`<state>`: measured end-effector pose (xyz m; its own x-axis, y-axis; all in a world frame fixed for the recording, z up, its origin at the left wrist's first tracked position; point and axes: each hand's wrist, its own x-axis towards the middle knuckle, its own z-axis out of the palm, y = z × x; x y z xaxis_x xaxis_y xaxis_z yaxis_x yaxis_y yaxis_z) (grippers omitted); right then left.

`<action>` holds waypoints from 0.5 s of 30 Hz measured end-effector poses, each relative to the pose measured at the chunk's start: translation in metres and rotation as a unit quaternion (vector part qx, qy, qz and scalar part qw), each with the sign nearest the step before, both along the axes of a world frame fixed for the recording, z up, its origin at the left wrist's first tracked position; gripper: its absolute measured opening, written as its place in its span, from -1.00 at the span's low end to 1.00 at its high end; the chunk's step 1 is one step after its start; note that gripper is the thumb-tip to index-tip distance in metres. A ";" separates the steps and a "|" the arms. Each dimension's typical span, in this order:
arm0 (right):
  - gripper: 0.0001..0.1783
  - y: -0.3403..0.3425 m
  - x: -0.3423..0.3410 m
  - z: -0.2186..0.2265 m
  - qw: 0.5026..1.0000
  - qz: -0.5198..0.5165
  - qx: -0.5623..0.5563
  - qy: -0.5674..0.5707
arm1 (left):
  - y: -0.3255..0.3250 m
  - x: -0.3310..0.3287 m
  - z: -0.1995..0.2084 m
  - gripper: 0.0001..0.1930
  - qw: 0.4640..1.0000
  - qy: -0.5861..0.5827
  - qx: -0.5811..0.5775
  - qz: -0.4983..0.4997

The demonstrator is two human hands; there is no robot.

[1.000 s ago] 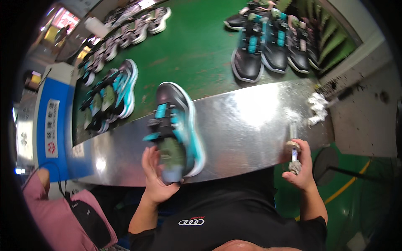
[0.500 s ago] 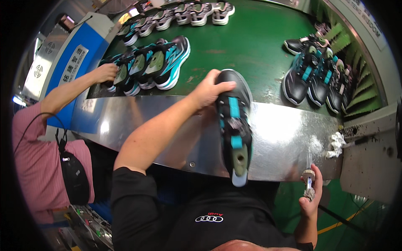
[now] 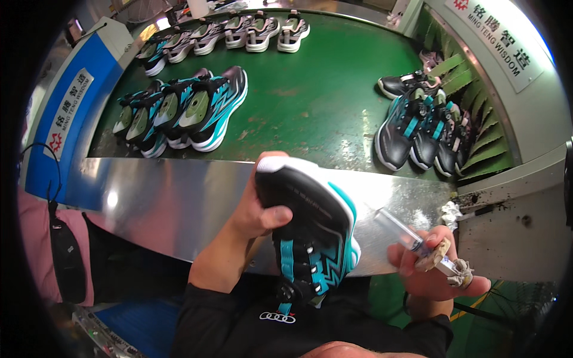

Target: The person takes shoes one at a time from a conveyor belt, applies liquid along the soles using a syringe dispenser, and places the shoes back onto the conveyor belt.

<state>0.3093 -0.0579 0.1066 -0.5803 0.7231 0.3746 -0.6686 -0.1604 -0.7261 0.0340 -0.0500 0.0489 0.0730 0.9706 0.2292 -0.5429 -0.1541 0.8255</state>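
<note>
My left hand is closed around the toe of a black sneaker with teal straps and a teal-and-white sole edge. The shoe is tilted on its side over the metal ledge, its toe away from me and its heel end low near my shirt. To its right, my right hand grips a clear syringe, whose tip points up and left toward the shoe without touching it. Beige wrapping sits around the syringe's collar and plunger end.
A green conveyor belt lies beyond the metal ledge. Teal-black sneakers stand on its left, grey ones behind, and more sneakers by green flaps at right. Crumpled white tissue lies right. A co-worker's pink garment shows left.
My left hand has drawn the sneaker nearer and rolled it onto its side. My right hand has risen with the syringe, its tip swinging left. The co-worker's hand has left the shoes.
</note>
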 end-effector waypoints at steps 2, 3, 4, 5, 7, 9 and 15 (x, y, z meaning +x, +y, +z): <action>0.14 0.009 -0.014 0.005 0.998 0.046 0.026 0.027 | 0.001 -0.002 -0.010 -0.27 1.000 0.000 0.021 -0.024; 0.13 0.007 -0.020 0.009 0.998 0.049 0.023 0.023 | -0.001 -0.002 -0.011 -0.27 0.999 -0.009 0.029 -0.024; 0.12 0.007 -0.025 0.013 0.998 0.050 0.019 0.019 | -0.001 0.000 -0.014 -0.28 0.999 0.021 0.042 -0.005; 0.12 0.005 -0.030 0.017 0.998 0.052 0.016 0.015 | -0.002 0.000 -0.013 -0.28 0.999 0.016 0.044 -0.003; 0.09 0.008 -0.036 0.021 0.997 0.071 0.035 0.015 | -0.003 -0.001 -0.011 -0.29 0.998 0.026 0.061 -0.015; 0.05 0.012 -0.040 0.022 0.994 0.091 0.051 0.015 | -0.002 -0.004 -0.015 -0.29 0.996 0.041 0.081 -0.022; 0.06 0.011 -0.047 0.023 0.996 0.073 0.049 0.007 | -0.001 -0.004 -0.013 -0.27 0.989 0.053 0.132 -0.043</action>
<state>0.2626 -0.0470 0.1299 -0.6705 0.5907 0.4489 -0.6541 -0.1851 -0.7334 0.0297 -0.0512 0.0356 0.1895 0.8671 0.4607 -0.4750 -0.3297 0.8159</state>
